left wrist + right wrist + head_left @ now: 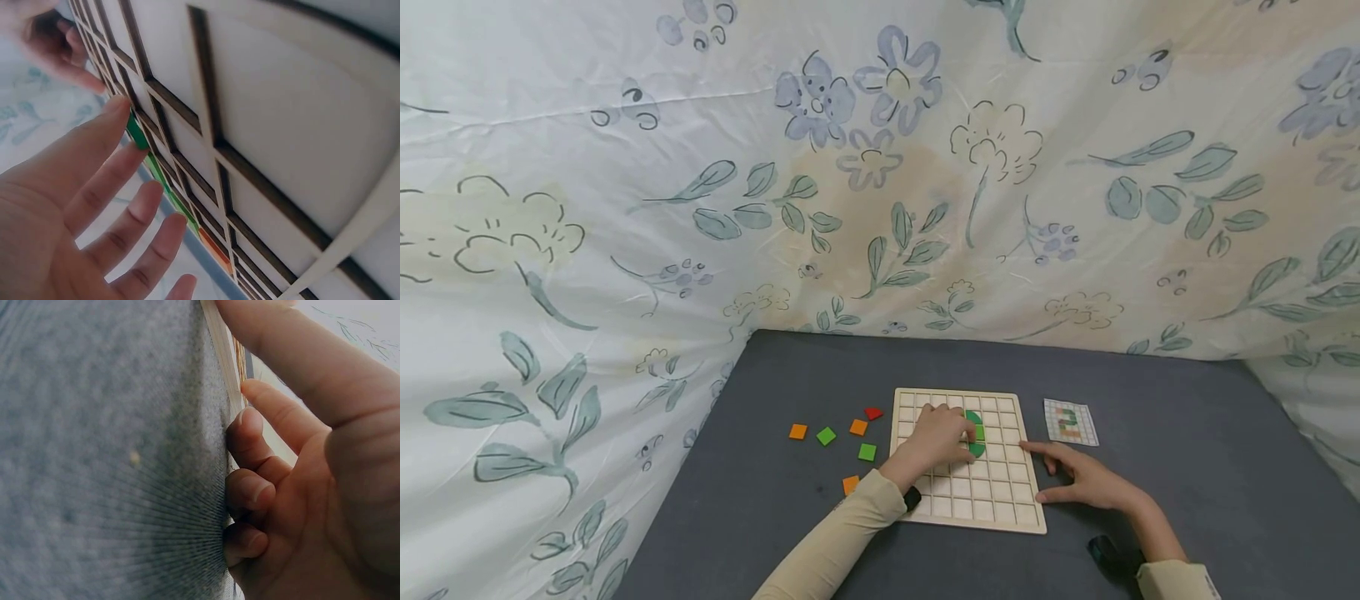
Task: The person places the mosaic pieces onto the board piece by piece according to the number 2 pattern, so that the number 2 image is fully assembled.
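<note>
A pale wooden grid board [992,511] lies on the dark table. My left hand [931,437] reaches over it, its thumb and index fingertips at a dark green piece [136,132] in the grid. Light green pieces [155,170] and an orange piece [214,249] follow along the same line in the left wrist view. From above, a light green square [980,432] shows between two dark green rounded pieces [976,450]; my fingers hide part of this row. My right hand [1086,479] touches the board's right edge with thumb and index finger stretched out, other fingers curled in.
Left of the board lie loose orange squares [798,432], green squares [826,436] and a red piece [873,413]. A small pattern card [1071,422] with a coloured figure lies to the right. Floral cloth [880,208] hangs behind the table.
</note>
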Available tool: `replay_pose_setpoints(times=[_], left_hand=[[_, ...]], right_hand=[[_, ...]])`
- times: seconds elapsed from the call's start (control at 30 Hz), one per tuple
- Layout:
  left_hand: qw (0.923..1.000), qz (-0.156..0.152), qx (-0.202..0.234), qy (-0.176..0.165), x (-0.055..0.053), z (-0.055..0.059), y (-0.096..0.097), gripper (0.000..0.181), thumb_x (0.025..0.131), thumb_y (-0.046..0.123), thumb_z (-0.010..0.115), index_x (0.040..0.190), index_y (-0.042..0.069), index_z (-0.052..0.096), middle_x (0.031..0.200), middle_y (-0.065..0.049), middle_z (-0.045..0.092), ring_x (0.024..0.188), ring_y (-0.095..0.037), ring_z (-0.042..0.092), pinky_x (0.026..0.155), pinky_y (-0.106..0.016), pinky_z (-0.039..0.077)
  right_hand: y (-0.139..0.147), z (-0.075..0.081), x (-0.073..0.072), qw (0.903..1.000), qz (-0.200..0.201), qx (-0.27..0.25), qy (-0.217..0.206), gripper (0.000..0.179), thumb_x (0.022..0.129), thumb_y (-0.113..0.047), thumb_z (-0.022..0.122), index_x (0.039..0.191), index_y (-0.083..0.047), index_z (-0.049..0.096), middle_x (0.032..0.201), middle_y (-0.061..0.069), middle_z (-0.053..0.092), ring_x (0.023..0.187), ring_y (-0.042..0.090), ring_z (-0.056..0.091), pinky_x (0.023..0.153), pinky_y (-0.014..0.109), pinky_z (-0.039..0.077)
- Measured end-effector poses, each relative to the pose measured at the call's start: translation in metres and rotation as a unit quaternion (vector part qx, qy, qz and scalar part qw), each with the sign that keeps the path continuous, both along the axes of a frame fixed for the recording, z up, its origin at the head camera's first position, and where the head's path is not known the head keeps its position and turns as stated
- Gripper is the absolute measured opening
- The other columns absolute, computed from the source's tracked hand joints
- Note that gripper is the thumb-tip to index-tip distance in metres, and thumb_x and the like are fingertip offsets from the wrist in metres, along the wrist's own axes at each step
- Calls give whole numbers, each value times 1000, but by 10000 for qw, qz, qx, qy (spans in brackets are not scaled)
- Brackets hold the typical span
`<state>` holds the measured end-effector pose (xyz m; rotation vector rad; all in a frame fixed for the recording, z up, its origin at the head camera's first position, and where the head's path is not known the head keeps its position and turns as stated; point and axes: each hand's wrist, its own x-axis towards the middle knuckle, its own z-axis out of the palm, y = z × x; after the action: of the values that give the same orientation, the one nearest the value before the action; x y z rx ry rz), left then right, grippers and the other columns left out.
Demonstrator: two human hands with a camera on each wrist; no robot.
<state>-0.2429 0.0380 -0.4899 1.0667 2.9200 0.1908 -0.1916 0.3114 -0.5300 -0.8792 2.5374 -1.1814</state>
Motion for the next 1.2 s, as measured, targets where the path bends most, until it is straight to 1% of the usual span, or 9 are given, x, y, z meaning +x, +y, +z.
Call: replay_pose_setpoints(times=[0.3, 0.47, 0.7, 0.93, 1.2], left_hand=[[9999, 141, -48, 72, 1, 0, 2, 21, 73, 48, 74, 87, 33, 69, 91, 11, 59, 79, -10, 51, 74, -31, 38], [9998, 152, -19, 95, 1, 0, 2, 23, 72, 49, 74, 87, 33, 70, 92, 11, 58, 79, -10, 51, 72, -31, 38], [9996, 196, 5, 186, -1, -2, 2, 23, 71, 51, 75, 84, 32, 68, 94, 11, 60, 80, -10, 53, 72, -31, 39], [9997, 240, 39, 86, -1, -2, 1, 23, 71, 50, 75, 83, 32, 68, 95, 11, 60, 79, -10, 52, 69, -30, 37], [9994, 274, 190, -26, 1, -1, -3, 22, 73, 47, 74, 88, 32, 69, 100, 11, 62, 83, -11, 53, 74, -33, 40]], right_hand=[[0, -1, -1, 10000, 27, 20, 69, 72, 78, -28, 74, 138, -4, 41, 83, 9, 42, 67, 17, 36, 50, 25, 29], [1, -2, -1, 9999, 17, 46, 122, 72, 78, -29, 74, 138, -4, 42, 83, 8, 42, 68, 16, 36, 50, 25, 29], [1, -2, -1, 9998, 18, 50, 170, 72, 78, -28, 74, 138, -4, 42, 83, 8, 43, 67, 16, 37, 50, 24, 29], [1, -2, -2, 9999, 7, 82, 148, 71, 78, -29, 74, 138, -5, 42, 83, 7, 43, 67, 15, 37, 51, 24, 30], [3, -5, -3, 9999, 39, 57, 151, 71, 78, -29, 74, 138, -6, 43, 84, 6, 43, 68, 13, 37, 52, 24, 30]])
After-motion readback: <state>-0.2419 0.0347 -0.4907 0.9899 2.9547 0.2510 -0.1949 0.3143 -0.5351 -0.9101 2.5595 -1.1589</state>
